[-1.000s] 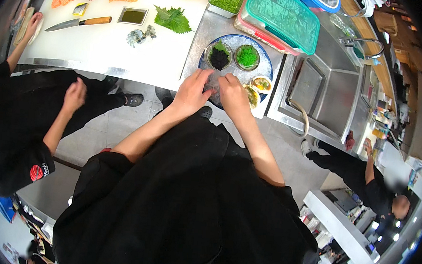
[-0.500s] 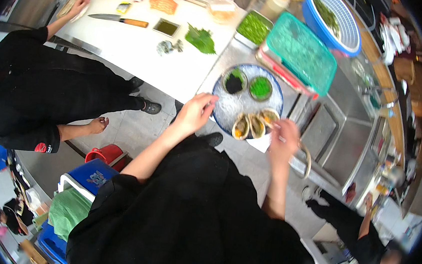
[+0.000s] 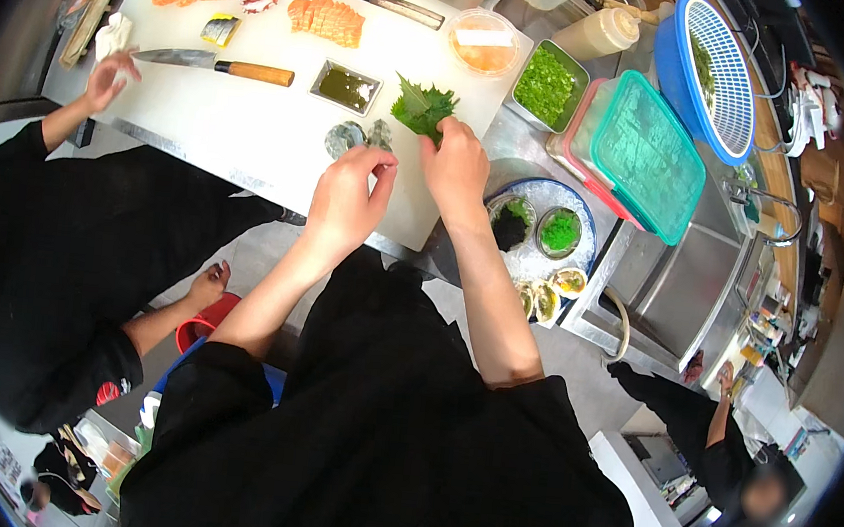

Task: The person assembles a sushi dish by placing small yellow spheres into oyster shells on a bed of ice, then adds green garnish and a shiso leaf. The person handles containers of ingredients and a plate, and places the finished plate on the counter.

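Touching the green leaves on the white board, your right hand may or may not have pinched them, cannot tell; your left hand, curled near the grey translucent pieces, likewise unclear. Possible faults: leaves torn by a hasty tug, pieces knocked by a low left hand.

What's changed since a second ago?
The right hand went from the plate, forward and left, to the green leaves; its fingertips touch them. The left hand also moved off, over the white board. The orange slices and shorter knife stayed put.
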The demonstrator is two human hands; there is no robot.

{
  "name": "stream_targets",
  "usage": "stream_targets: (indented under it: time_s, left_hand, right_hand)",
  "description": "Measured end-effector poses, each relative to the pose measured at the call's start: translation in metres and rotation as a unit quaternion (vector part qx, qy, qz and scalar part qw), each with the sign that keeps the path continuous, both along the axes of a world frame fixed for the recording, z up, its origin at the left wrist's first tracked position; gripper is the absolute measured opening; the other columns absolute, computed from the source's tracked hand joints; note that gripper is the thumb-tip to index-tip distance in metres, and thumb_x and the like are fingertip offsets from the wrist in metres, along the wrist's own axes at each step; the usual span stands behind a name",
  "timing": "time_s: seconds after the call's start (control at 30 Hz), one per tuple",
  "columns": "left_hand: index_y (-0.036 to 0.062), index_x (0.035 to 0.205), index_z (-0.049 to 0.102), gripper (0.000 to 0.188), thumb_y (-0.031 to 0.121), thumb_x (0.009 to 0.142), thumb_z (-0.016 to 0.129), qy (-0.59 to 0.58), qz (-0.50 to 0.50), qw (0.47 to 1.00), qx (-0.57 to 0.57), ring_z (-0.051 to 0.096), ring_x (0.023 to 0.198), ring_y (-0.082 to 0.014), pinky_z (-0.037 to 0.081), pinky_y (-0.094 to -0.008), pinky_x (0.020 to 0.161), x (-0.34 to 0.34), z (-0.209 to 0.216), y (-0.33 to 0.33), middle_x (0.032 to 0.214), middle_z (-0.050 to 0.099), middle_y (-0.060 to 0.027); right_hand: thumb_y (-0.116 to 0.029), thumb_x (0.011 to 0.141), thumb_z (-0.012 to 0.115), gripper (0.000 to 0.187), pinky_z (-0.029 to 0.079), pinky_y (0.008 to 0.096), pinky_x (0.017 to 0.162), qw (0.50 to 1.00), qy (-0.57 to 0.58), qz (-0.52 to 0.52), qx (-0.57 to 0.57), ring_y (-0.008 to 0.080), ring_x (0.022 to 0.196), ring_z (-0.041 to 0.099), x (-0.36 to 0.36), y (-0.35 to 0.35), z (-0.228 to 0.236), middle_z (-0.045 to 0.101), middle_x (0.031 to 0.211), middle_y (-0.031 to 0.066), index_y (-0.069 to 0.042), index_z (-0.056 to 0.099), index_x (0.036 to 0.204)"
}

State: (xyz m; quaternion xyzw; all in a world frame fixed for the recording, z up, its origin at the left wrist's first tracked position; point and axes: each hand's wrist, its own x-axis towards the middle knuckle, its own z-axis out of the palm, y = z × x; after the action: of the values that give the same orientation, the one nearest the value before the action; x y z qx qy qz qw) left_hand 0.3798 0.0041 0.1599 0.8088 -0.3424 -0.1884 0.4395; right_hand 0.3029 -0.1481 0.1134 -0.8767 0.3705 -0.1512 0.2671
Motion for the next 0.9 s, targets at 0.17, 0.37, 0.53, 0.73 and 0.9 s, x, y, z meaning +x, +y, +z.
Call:
stream_targets:
  time_s: [0.17, 0.37, 0.53, 0.73, 0.9]
  left_hand:
    - [-0.0014, 0.103, 0.07, 0.018, 0.013, 0.094, 0.064, 0.123, 0.009, 0.991, -0.053, 0.063, 0.069, -0.019, 0.051, -0.0322, 0.065, 0.025, -0.019, -0.043, 0.088, 0.07, -0.0146]
    - [0.0008, 0.101, 0.071, 0.038, 0.038, 0.095, 0.066, 0.291, -0.037, 0.955, 0.034, 0.055, 0.067, -0.0107, 0.045, -0.0261, 0.061, 0.026, -0.027, -0.074, 0.081, 0.068, -0.0056]
    - [0.0038, 0.095, 0.065, 0.012, 0.015, 0.095, 0.068, 0.398, -0.063, 0.911, -0.087, 0.054, 0.07, -0.0046, 0.042, -0.0197, 0.061, -0.028, 0.011, -0.047, 0.081, 0.064, 0.0021]
    - [0.0056, 0.121, 0.046, 0.045, -0.005, 0.085, 0.069, 0.315, -0.017, 0.937, -0.153, 0.057, 0.074, -0.0037, 0.043, -0.0211, 0.062, -0.198, -0.022, 0.008, 0.088, 0.07, -0.003]
    - [0.0058, 0.101, 0.059, 0.028, -0.007, 0.08, 0.073, -0.05, 0.034, 0.985, -0.163, 0.056, 0.069, -0.0171, 0.045, -0.0283, 0.064, -0.221, -0.05, -0.026, 0.089, 0.064, -0.0053]
  right_hand:
    - [-0.011, 0.082, 0.073, 0.013, 0.055, 0.0402, 0.07, 0.998, -0.025, 0.015, 0.06, 0.0333, 0.074, 0.07, -0.006, -0.002, 0.018, 0.07, 0.086, 0.0166, -0.002, 0.073, 0.092]
    - [-0.002, 0.082, 0.071, 0.016, 0.052, 0.0383, 0.063, 0.989, -0.109, 0.053, -0.082, 0.0284, 0.07, 0.065, -0.029, 0.002, 0.034, 0.065, 0.079, 0.0121, -0.004, 0.075, 0.097]
    - [0.0, 0.077, 0.073, 0.023, 0.052, 0.0401, 0.063, 0.967, -0.189, 0.129, -0.108, 0.0277, 0.071, 0.063, -0.098, 0.01, 0.06, 0.062, 0.078, 0.0083, -0.006, 0.075, 0.098]
    - [-0.001, 0.075, 0.079, 0.019, 0.052, 0.0374, 0.064, 0.973, -0.204, 0.04, 0.104, 0.0287, 0.073, 0.063, -0.242, 0.058, 0.066, 0.069, 0.087, 0.0114, -0.003, 0.074, 0.093]
    - [-0.004, 0.07, 0.082, 0.017, 0.047, 0.0402, 0.077, 0.975, -0.167, 0.073, -0.131, 0.0283, 0.084, 0.058, -0.239, 0.025, 0.023, 0.067, 0.085, 0.0063, -0.005, 0.072, 0.084]
